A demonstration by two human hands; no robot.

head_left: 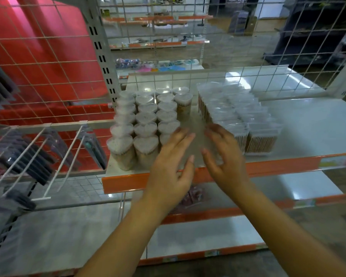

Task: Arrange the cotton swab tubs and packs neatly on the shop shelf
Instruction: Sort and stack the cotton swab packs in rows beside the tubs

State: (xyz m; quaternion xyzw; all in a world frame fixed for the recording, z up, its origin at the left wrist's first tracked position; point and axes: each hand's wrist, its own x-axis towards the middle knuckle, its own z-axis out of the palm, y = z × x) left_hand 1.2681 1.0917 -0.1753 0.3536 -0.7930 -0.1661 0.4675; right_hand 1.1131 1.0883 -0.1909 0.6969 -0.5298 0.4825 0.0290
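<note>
Shop shelf (300, 124), white with orange front lip: heart-lidded cotton swab tubs (146, 116) in rows at left; clear rectangular packs (240, 114) in rows to their right, a gap between. Left hand (170, 166) and right hand (224, 158) over the near edge, fingers apart, holding nothing.

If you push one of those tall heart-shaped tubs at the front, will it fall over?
Probably, if pushed up high. The front heart-shaped tub is tall and narrow, so it could tip easily. It stands tight against its neighbour, which may prop it up on that side. Full of cotton swabs, it is likely light, and its clear plastic looks smooth, maybe slippery.
</note>
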